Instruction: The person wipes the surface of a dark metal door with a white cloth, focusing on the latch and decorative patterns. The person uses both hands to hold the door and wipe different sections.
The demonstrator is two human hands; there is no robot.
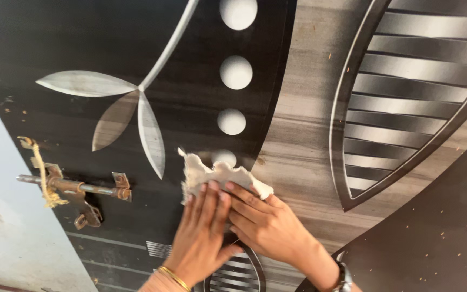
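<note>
Two hands press one pale cloth [220, 176] flat on a big dark door [136, 43] with leaf and dot shapes. A rusty bolt [77, 187] sits well off to the left. Both the left hand [201, 238] and right hand [266, 221] lie close together, fingers [212, 200] straight and side by side on the cloth's near edge. Its crumpled bulk lies just beyond the fingertips, stretching left to right.

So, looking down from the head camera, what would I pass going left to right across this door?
Pale wall → rusty sliding bolt tied with frayed string → silver leaf pattern → left hand on a pale cloth → right hand → striped oval motif.
</note>
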